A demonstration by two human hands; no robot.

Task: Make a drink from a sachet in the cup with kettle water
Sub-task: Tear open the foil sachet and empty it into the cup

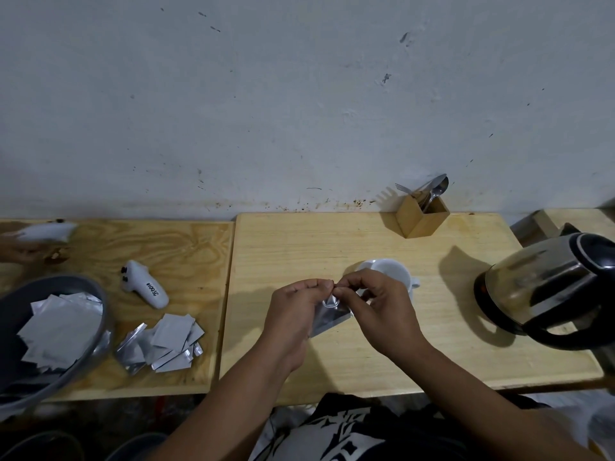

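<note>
1. Wall [299, 94]: pale, scuffed and speckled, runs behind everything.
2. Right desk [283, 247]: light wood, carries the task gear. A second desk [186, 247] with stronger grain butts against its left edge.
3. Kettle [545, 287]: steel body, black lid and handle, stands at the right edge of the right desk, well apart from the cup.
4. Grey bowl [103, 314]: near-left corner of the left desk, partly out of frame, holds a heap of silver packets.
5. Left hand [293, 314] and right hand [376, 311]: both raised over the middle of the right desk, fingers curled shut, thumbs and forefingers pinching the top edge of the sachet. The fingertips of the two hands meet at that edge.
6. Loose pile of silver packets [166, 344]: flat on the left desk, just beside the bowl.
7. Cup [392, 271]: white, with its handle to the right, upright on the right desk just behind the hands, partly hidden by the right hand. Can't tell what's inside.
8. Wooden holder [421, 217]: at the back of the right desk near the wall, forks and spoons stick out of it.
9. Small white device [146, 284]: black lettering, lies on the left desk behind the packet pile.
10. Sachet [329, 317]: silver, held between both hands, hangs below the fingers in front of the cup, clear of the desk surface.
</note>
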